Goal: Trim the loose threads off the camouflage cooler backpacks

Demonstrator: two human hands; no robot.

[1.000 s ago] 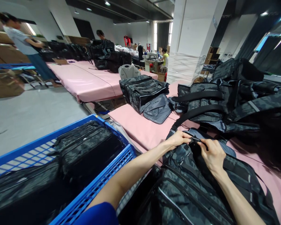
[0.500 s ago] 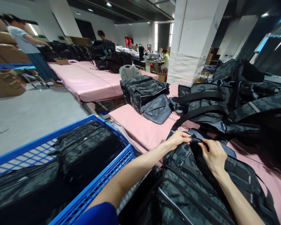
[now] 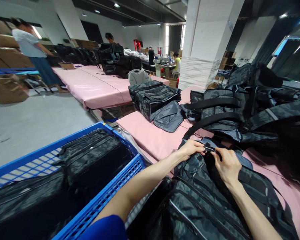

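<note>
A dark camouflage bag (image 3: 205, 200) lies in front of me on the pink table (image 3: 152, 136). My left hand (image 3: 191, 147) grips the bag's top edge with fingers curled over the fabric. My right hand (image 3: 226, 163) pinches a small black zipper pull (image 3: 210, 149) at the bag's upper end, just right of the left hand. Both forearms reach across the bag from below.
A blue plastic crate (image 3: 95, 200) holding dark bags stands at my left. More camouflage bags (image 3: 155, 98) and a high pile (image 3: 252, 110) crowd the table ahead and right. A white pillar (image 3: 205, 46) rises behind. People stand at pink tables (image 3: 95, 86) farther back left.
My hands hold almost the same place on the bag. The person at the far left has shifted slightly to the right.
</note>
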